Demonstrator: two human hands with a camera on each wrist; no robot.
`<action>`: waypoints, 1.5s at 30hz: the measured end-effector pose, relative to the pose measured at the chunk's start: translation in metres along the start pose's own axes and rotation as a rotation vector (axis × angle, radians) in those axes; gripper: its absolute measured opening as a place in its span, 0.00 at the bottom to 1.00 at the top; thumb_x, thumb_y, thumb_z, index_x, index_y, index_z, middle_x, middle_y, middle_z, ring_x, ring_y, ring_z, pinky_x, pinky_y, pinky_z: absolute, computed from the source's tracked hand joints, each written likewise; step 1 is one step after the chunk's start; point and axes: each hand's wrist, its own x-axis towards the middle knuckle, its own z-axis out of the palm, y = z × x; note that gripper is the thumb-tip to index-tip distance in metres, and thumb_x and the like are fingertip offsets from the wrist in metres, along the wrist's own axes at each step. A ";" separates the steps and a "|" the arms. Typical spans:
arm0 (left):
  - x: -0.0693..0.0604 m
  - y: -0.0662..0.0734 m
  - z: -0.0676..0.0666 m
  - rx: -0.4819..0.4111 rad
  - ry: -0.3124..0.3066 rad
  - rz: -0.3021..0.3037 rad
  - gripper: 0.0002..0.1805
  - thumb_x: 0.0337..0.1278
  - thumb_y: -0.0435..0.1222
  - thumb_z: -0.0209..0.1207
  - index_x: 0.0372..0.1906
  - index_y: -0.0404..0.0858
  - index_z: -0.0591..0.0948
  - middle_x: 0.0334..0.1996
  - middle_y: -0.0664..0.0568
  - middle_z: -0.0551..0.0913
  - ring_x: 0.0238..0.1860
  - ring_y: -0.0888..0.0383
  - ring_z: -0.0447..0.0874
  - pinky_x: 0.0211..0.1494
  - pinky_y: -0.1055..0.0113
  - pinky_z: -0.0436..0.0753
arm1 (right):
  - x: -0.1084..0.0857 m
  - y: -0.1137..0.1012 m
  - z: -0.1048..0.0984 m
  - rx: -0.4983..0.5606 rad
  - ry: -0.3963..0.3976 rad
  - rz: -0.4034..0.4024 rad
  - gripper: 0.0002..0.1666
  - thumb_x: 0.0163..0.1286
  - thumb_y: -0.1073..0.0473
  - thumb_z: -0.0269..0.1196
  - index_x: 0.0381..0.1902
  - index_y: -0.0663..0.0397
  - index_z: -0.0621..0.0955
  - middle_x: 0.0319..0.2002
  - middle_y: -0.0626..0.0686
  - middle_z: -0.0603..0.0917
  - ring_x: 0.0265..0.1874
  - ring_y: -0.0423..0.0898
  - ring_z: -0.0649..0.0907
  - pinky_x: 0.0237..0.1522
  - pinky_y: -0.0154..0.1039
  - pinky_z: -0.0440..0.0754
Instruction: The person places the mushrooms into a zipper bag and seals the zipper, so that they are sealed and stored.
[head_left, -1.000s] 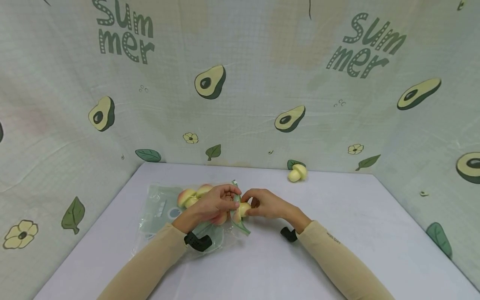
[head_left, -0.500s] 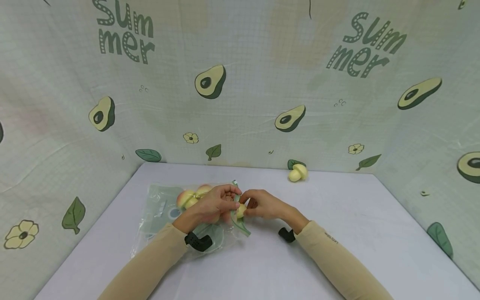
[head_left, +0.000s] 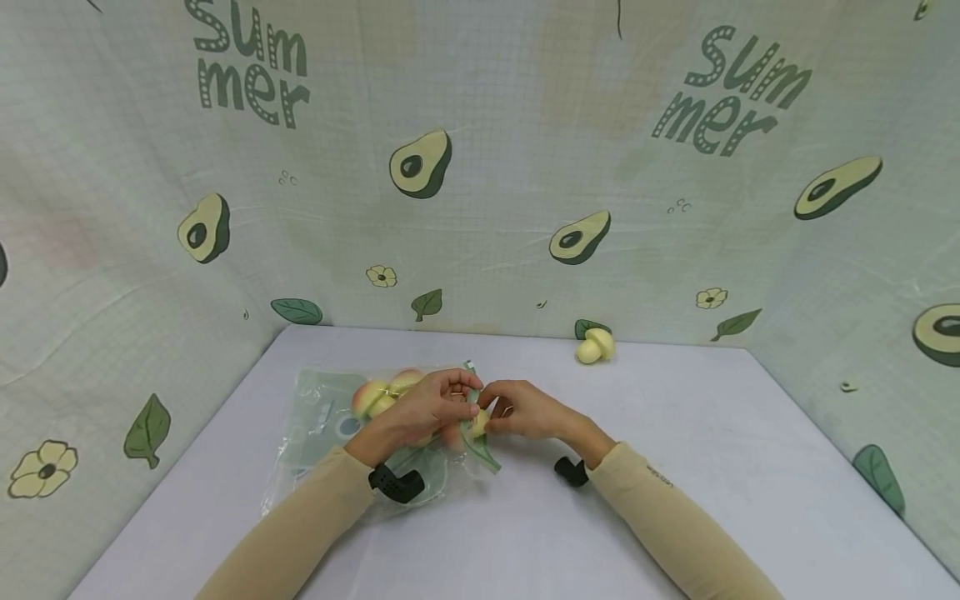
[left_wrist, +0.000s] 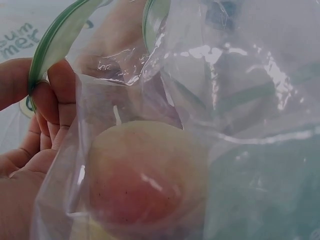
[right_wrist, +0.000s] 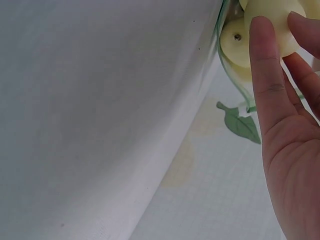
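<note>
A clear zip bag (head_left: 315,417) with a green zip edge (head_left: 483,457) lies on the left half of the table. My left hand (head_left: 435,406) pinches that edge between thumb and fingers and holds the mouth apart. Inside are several pale yellow toy mushrooms (head_left: 369,398) with pinkish caps; one cap (left_wrist: 142,175) shows through the plastic in the left wrist view. My right hand (head_left: 532,410) holds another yellow mushroom (right_wrist: 274,22) by its fingertips at the bag's mouth. Beside it in the right wrist view, a mushroom's round end (right_wrist: 235,44) shows within the green rim.
One more yellow mushroom (head_left: 596,346) lies near the back edge of the white table (head_left: 675,417). Behind the table hangs a pale cloth (head_left: 487,167) printed with avocados and leaves. Black straps (head_left: 396,483) are on the wrists.
My right hand has moved slightly left, carrying the mushroom further into the bag's mouth. The left hand keeps its hold on the green edge and has barely moved.
</note>
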 end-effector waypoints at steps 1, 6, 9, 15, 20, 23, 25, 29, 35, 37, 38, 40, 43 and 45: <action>0.000 0.000 0.000 0.003 0.003 0.001 0.24 0.54 0.27 0.63 0.54 0.22 0.68 0.36 0.48 0.71 0.34 0.59 0.68 0.32 0.72 0.73 | 0.000 0.000 0.000 0.002 0.002 0.000 0.15 0.61 0.66 0.66 0.45 0.50 0.79 0.42 0.45 0.81 0.35 0.44 0.83 0.38 0.37 0.82; 0.000 0.000 0.000 0.006 0.012 0.005 0.24 0.53 0.26 0.63 0.54 0.22 0.69 0.37 0.48 0.72 0.34 0.59 0.68 0.32 0.72 0.72 | 0.001 -0.003 0.001 0.009 0.006 0.008 0.15 0.60 0.66 0.67 0.44 0.50 0.79 0.41 0.46 0.81 0.35 0.45 0.84 0.35 0.36 0.82; 0.000 0.000 0.000 0.008 0.017 0.005 0.24 0.53 0.26 0.63 0.54 0.22 0.69 0.38 0.48 0.72 0.35 0.59 0.68 0.33 0.72 0.73 | 0.001 -0.003 0.001 0.012 0.015 -0.001 0.15 0.59 0.67 0.67 0.44 0.51 0.79 0.41 0.49 0.80 0.36 0.45 0.83 0.36 0.36 0.82; 0.000 0.000 -0.001 0.012 0.027 0.000 0.24 0.53 0.26 0.62 0.54 0.22 0.69 0.40 0.43 0.71 0.35 0.58 0.69 0.32 0.73 0.73 | 0.001 -0.002 0.001 0.002 0.028 -0.028 0.15 0.59 0.67 0.67 0.45 0.53 0.79 0.41 0.58 0.79 0.37 0.45 0.82 0.39 0.35 0.82; 0.000 0.000 -0.001 0.016 0.024 0.007 0.24 0.53 0.26 0.63 0.54 0.22 0.69 0.40 0.43 0.71 0.35 0.59 0.68 0.32 0.72 0.72 | 0.002 -0.001 0.002 0.018 0.022 -0.021 0.15 0.60 0.68 0.67 0.45 0.53 0.79 0.42 0.54 0.79 0.37 0.45 0.83 0.39 0.35 0.82; 0.000 -0.001 -0.002 0.018 0.022 0.012 0.24 0.52 0.26 0.63 0.54 0.22 0.69 0.40 0.43 0.71 0.35 0.59 0.68 0.32 0.73 0.72 | 0.002 -0.001 0.002 0.023 0.020 -0.017 0.15 0.60 0.68 0.67 0.45 0.53 0.79 0.42 0.51 0.79 0.38 0.44 0.83 0.40 0.35 0.82; 0.000 -0.001 -0.002 0.020 0.024 0.015 0.25 0.52 0.26 0.63 0.54 0.21 0.69 0.40 0.42 0.71 0.35 0.59 0.68 0.32 0.73 0.72 | 0.002 -0.001 0.002 0.028 0.019 -0.010 0.15 0.60 0.67 0.67 0.45 0.54 0.79 0.42 0.50 0.79 0.38 0.44 0.83 0.40 0.35 0.82; 0.001 -0.001 -0.002 0.020 0.036 0.013 0.26 0.52 0.27 0.64 0.54 0.21 0.68 0.42 0.37 0.70 0.35 0.59 0.68 0.32 0.73 0.72 | 0.002 -0.002 0.002 0.045 0.014 0.001 0.15 0.60 0.67 0.66 0.46 0.53 0.80 0.43 0.51 0.80 0.39 0.45 0.83 0.39 0.36 0.82; 0.000 0.000 -0.003 0.013 0.036 0.024 0.23 0.53 0.26 0.63 0.52 0.22 0.69 0.42 0.38 0.70 0.35 0.59 0.67 0.33 0.74 0.72 | 0.001 -0.004 0.001 0.079 0.009 0.035 0.15 0.61 0.65 0.67 0.46 0.50 0.80 0.44 0.50 0.81 0.40 0.45 0.83 0.39 0.37 0.82; 0.000 0.001 -0.003 0.018 0.034 0.027 0.21 0.53 0.26 0.63 0.51 0.23 0.70 0.41 0.42 0.71 0.35 0.59 0.68 0.33 0.73 0.72 | 0.001 -0.007 0.001 0.082 0.011 0.050 0.15 0.61 0.65 0.67 0.46 0.50 0.80 0.43 0.50 0.81 0.40 0.45 0.83 0.38 0.36 0.82; 0.000 0.001 -0.003 0.020 0.033 0.028 0.21 0.53 0.26 0.63 0.51 0.24 0.70 0.41 0.44 0.72 0.35 0.59 0.68 0.34 0.73 0.72 | 0.000 -0.010 0.001 0.085 0.011 0.056 0.15 0.61 0.67 0.67 0.46 0.51 0.80 0.44 0.52 0.81 0.40 0.46 0.83 0.38 0.36 0.82; 0.000 0.001 -0.003 0.024 0.030 0.027 0.23 0.54 0.27 0.62 0.52 0.21 0.68 0.40 0.46 0.72 0.35 0.59 0.68 0.34 0.73 0.72 | -0.001 -0.016 0.001 0.094 0.010 0.067 0.15 0.60 0.69 0.66 0.46 0.55 0.80 0.44 0.55 0.81 0.41 0.49 0.83 0.38 0.36 0.82; 0.000 0.000 -0.004 0.026 0.030 0.025 0.24 0.55 0.27 0.62 0.53 0.20 0.68 0.40 0.44 0.72 0.35 0.59 0.67 0.33 0.73 0.72 | -0.001 -0.021 0.001 0.106 0.000 0.070 0.16 0.60 0.72 0.65 0.46 0.59 0.79 0.45 0.61 0.81 0.42 0.54 0.83 0.39 0.36 0.82; 0.000 0.000 -0.004 0.027 0.031 0.023 0.24 0.54 0.27 0.62 0.53 0.20 0.68 0.40 0.43 0.72 0.34 0.59 0.67 0.33 0.73 0.71 | -0.001 -0.019 0.001 0.113 -0.006 0.067 0.16 0.60 0.72 0.65 0.47 0.60 0.79 0.46 0.63 0.80 0.43 0.56 0.83 0.39 0.36 0.82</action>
